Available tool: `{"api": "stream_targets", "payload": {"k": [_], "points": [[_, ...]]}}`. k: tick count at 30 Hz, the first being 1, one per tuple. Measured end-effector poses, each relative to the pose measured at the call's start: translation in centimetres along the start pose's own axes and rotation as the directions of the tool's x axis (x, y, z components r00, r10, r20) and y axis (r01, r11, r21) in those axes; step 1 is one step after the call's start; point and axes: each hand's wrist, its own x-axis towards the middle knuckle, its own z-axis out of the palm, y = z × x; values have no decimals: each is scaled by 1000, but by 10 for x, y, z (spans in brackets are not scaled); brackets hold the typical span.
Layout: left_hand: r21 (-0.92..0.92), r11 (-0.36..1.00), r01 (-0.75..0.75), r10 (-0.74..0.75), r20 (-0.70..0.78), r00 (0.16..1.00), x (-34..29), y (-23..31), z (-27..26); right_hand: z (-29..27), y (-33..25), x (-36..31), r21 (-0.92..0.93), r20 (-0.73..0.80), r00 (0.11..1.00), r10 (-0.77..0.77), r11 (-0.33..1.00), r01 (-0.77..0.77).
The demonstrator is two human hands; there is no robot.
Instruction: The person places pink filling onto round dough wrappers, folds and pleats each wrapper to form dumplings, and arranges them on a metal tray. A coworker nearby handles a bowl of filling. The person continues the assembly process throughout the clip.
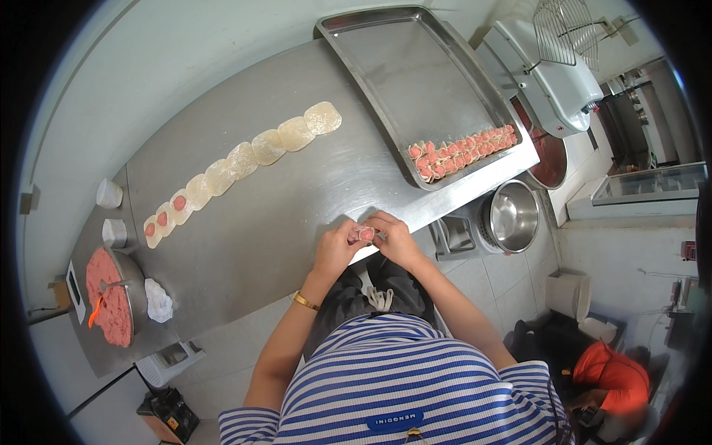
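At the table's near edge, my left hand [340,243] and my right hand [394,239] are closed around one small dumpling [366,234]. Pink meat filling shows at its open top, with the pale wrapper gathered about it. Ahead and to the left, a row of overlapping round dough wrappers [242,161] runs across the steel table [245,245]. Several wrappers at the row's left end carry a dab of pink filling [179,203]. Ahead and to the right, a large metal tray [415,67] holds tight rows of finished open-topped dumplings [461,154] at its near end.
A metal bowl of pink minced meat [111,297] with an orange-handled tool stands at the far left, beside a crumpled white cloth [158,300] and two white cups [113,233]. Right of the table are a steel pot [513,216], a white machine [545,74] and a person in orange [612,374].
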Motion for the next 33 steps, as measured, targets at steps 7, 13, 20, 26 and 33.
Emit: {"api": "stream_targets", "payload": {"k": [7, 13, 20, 26, 33], "points": [[-70, 997, 27, -23, 60, 998, 2, -2, -5, -5, -14, 3, -18, 7, 997, 79, 997, -79], [63, 997, 53, -57, 66, 996, 5, 3, -4, -4, -7, 5, -3, 45, 998, 51, 999, -51], [53, 998, -22, 23, -6, 1000, 6, -1, -4, -1, -4, 5, -30, 30, 1000, -3, 1000, 4], [-19, 1000, -1, 1, 21, 1000, 7, -6, -4, -4, -9, 7, -66, 19, 1000, -22, 998, 23], [-100, 991, 92, -100, -80, 992, 1, -13, -31, -9, -29, 10, -243, 213, 977, 28, 970, 25]]}}
